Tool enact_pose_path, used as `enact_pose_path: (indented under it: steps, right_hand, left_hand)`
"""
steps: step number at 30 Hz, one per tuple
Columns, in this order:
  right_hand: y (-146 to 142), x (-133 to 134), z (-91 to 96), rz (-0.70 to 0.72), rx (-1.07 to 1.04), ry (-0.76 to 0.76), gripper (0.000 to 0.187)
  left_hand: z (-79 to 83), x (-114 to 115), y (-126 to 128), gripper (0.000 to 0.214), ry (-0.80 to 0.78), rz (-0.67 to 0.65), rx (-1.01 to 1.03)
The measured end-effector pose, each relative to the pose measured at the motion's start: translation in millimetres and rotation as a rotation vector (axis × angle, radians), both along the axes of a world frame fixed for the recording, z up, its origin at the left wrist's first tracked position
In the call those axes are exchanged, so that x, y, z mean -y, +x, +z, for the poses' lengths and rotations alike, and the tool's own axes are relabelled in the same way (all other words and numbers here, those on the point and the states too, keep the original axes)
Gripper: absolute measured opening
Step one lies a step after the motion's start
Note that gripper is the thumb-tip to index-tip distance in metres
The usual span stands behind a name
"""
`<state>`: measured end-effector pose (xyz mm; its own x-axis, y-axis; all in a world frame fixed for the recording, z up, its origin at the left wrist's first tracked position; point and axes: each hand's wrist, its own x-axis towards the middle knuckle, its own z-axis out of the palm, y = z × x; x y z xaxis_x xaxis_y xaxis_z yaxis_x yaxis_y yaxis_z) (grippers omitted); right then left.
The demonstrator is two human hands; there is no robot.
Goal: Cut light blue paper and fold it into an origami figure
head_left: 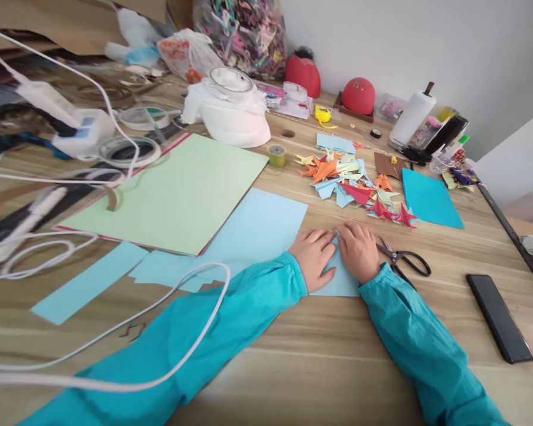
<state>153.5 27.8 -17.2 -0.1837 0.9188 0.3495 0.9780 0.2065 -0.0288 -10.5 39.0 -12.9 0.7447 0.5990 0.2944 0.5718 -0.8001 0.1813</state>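
A small sheet of light blue paper [337, 285] lies on the wooden table, partly covered by both hands. My left hand [313, 257] rests flat on its left side, thumb spread away from the fingers. At the sheet's far end, my right hand [359, 251] has its fingers bent and pressed together on the paper; its thumb is hidden. The fingertips of both hands come close together there. Just right of my right hand lie black-handled scissors [400, 257]. Beyond the hands is a pile of folded paper cranes [355, 188] in orange, red, blue and pale green.
To the left are a larger light blue sheet [266, 228], a pale green sheet [190, 189] and a blue strip [89, 284]. A white cable [224, 296] loops over my left sleeve. A phone [500, 316] lies right, a turquoise paper [430, 198] farther back, a thread spool [276, 155] mid-table.
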Motion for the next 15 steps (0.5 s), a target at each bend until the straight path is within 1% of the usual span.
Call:
enact_pose_path:
  steps: [3,10,15]
  right_hand:
    - [1,0,-0.7,0.012,0.002,0.008,0.027]
    - [2,0,-0.2,0.025,0.032,-0.007,0.031]
    - [2,0,-1.0,0.024,0.034,-0.009,0.029]
  left_hand:
    - [-1.8,-1,0,0.041,-0.001,-0.003,0.008]
    - [-6.9,-2,-5,0.042,-0.01,-0.024,0.027]
    - [-11.6,-1,-6,0.044,0.008,-0.03,0.036]
